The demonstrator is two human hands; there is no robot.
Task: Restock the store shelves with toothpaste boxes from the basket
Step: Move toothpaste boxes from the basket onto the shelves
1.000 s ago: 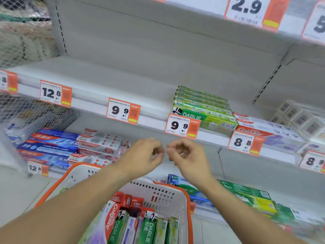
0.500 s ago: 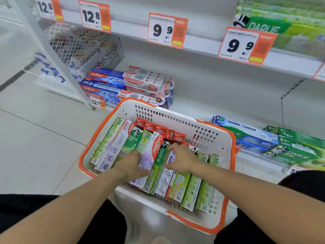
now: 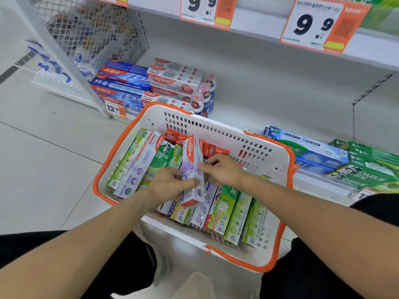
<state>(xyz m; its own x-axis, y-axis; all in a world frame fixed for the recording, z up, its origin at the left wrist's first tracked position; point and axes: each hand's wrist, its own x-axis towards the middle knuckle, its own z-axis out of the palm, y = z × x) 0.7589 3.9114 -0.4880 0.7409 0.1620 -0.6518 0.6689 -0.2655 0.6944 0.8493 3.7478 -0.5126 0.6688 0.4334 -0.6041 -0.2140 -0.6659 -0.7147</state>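
Head: Colgate box (image 3: 192, 169) between both hands

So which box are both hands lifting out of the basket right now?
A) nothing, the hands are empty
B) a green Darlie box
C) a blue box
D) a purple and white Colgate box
D: the left hand and right hand both grip a purple and white Colgate box, tilted up above the others in the basket.

Purple-white Colgate box (image 3: 192, 169) tilted up above green boxes (image 3: 235, 214) in orange-rimmed basket (image 3: 248, 261)
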